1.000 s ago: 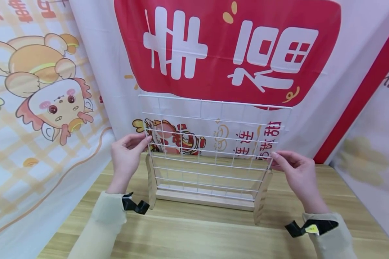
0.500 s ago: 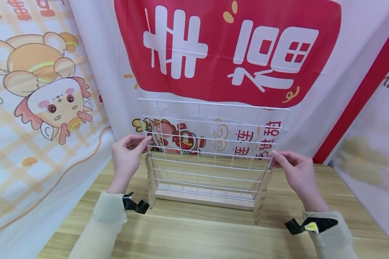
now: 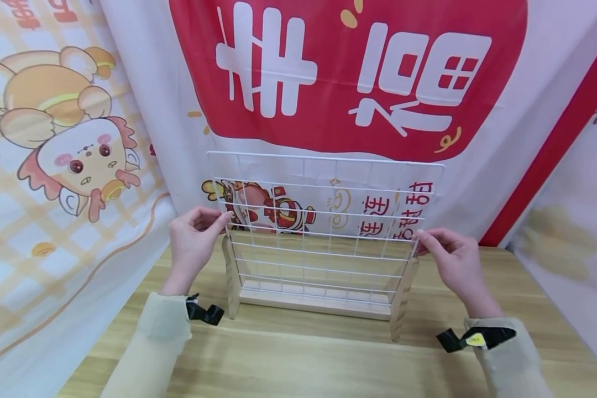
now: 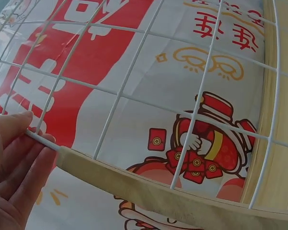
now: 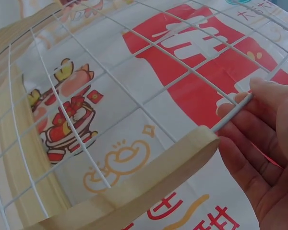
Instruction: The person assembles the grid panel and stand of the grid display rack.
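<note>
A white wire grid panel (image 3: 323, 188) stands upright in a pale wooden stand (image 3: 313, 308) with two side posts and a low crossbar. My left hand (image 3: 195, 243) pinches the panel's left edge wire between thumb and fingers, just above the left post (image 3: 231, 282). On the other side my right hand (image 3: 453, 262) pinches the right edge wire above the right post (image 3: 403, 301). In the left wrist view the fingertips (image 4: 26, 117) lie on the wire right by the post's rounded top. The right wrist view shows the thumb (image 5: 266, 88) over the wire near its post.
The stand rests on a wood-grain table (image 3: 298, 365). Behind it hangs a white cloth with a large red patch (image 3: 338, 121) and cartoon prints. A checked cartoon cloth (image 3: 69, 166) hangs at the left, and a pale cloth (image 3: 567, 221) at the right.
The panel's top edge has dropped slightly relative to the stand and tilts a little differently against the backdrop. Both hands keep their pinch on its edges. The head view has shifted slightly.
</note>
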The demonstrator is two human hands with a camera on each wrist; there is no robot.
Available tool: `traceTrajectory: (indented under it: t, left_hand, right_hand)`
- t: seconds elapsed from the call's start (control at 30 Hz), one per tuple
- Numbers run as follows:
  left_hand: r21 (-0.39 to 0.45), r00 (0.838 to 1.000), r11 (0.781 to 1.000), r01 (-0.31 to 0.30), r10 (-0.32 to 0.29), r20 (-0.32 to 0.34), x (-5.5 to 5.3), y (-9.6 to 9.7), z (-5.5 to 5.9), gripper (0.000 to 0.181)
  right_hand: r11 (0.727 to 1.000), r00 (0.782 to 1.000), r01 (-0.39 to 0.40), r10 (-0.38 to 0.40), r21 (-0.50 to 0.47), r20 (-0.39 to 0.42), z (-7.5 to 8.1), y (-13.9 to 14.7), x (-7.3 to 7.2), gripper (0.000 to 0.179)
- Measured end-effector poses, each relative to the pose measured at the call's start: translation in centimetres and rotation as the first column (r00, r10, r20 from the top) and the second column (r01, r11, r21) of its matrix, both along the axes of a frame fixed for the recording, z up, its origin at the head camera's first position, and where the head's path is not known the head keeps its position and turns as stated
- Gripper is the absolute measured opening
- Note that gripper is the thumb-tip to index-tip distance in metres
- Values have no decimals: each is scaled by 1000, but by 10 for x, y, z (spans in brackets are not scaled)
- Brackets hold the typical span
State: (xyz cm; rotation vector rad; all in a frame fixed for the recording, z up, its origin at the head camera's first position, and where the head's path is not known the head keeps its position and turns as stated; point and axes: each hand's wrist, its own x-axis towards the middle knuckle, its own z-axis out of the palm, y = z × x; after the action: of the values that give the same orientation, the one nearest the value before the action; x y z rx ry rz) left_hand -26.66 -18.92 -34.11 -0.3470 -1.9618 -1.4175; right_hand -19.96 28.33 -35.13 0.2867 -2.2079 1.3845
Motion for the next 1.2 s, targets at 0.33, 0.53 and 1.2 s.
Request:
traceTrajectory:
  t: [0.33,0.53,1.2]
  left_hand:
    - [-10,1000,1000,18,-18,8,1,-3,-2,24]
    - [-22,998,999,48,-47,45,3,-13,1,24]
    - [-276,982,958,84,-33,185,14,-53,0,49]
  right_hand:
    - [1000,998,-25,24,14,66,0,4,-2,27]
    - [1000,993,-26,27,-12,111,-2,-1,3,33]
    - [997,989,78,-75,-18,126,11,34,14,42]
